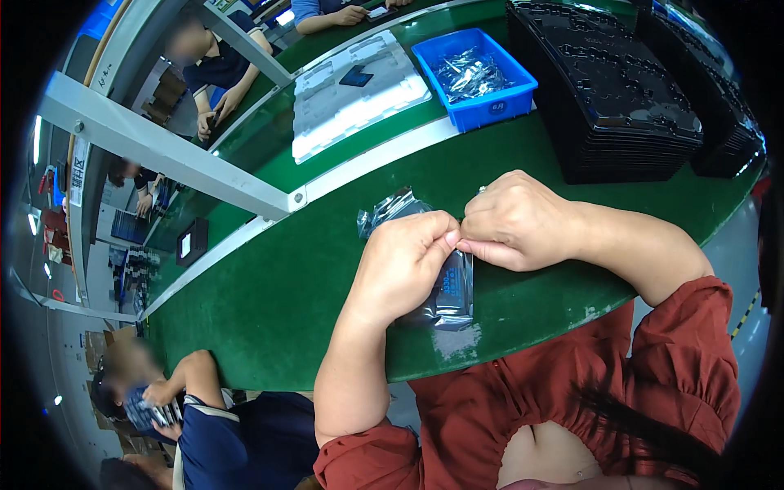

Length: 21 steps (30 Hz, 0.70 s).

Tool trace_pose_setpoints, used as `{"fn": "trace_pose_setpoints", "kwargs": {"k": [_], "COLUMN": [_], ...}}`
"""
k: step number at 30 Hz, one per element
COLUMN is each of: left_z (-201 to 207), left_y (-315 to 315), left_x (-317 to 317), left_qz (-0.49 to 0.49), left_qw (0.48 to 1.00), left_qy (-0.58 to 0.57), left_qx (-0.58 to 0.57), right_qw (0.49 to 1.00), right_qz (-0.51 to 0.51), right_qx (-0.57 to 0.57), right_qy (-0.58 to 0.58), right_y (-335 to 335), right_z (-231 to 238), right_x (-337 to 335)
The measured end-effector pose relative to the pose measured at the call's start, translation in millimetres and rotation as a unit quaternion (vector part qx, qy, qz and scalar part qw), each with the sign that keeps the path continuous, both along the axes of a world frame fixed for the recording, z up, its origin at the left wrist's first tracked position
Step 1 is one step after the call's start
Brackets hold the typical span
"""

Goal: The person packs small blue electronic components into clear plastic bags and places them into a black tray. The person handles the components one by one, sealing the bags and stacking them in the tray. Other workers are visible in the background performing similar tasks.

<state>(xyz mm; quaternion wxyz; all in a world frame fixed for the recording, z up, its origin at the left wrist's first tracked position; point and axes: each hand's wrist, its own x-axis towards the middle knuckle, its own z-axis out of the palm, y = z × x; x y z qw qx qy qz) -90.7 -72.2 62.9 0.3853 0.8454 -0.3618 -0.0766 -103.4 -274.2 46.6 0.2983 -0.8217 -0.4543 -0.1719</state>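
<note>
Both my hands meet over the green table in front of me. My left hand [406,257] is closed, thumb and fingers pinching a flat dark pack in shiny film [454,287]; blue print shows on its face. My right hand [520,222] is closed too, its thumb and finger pinching at the pack's edge right beside the left fingertips. What exactly the right fingers hold is hidden. Behind my left hand lies a crumpled piece of shiny silvery film [390,207]; whether it joins the pack I cannot tell.
Ahead stands a blue bin [487,121] of silvery film pieces. Tall stacks of black trays [625,155] rise at the right. Beyond a white rail, a pale tray [327,110] carries a dark flat piece. A grey metal post [175,155] slants at left. Co-workers [237,437] sit nearby.
</note>
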Motion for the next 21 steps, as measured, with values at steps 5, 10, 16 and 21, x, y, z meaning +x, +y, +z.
{"fn": "trace_pose_setpoints", "kwargs": {"k": [5,10,16,21], "left_z": [-4,-12,-10,-9], "left_y": [3,31,23,19], "left_x": [6,41,31,28], "left_qz": [0.06,0.229,0.229,0.208], "left_qw": [0.997,0.964,0.959,0.964], "left_qy": [0.045,-0.012,-0.049,-0.071], "left_qx": [-0.022,-0.137,-0.159,-0.149], "right_qw": [0.983,0.947,0.977,0.901], "right_qz": [0.043,0.225,-0.085,-0.348], "right_qx": [-0.03,0.016,0.172,0.055], "right_qy": [-0.175,-0.229,-0.09,-0.252], "right_y": [7,35,8,-28], "right_z": [6,1,5,19], "right_x": [-19,-78,8,83]}}
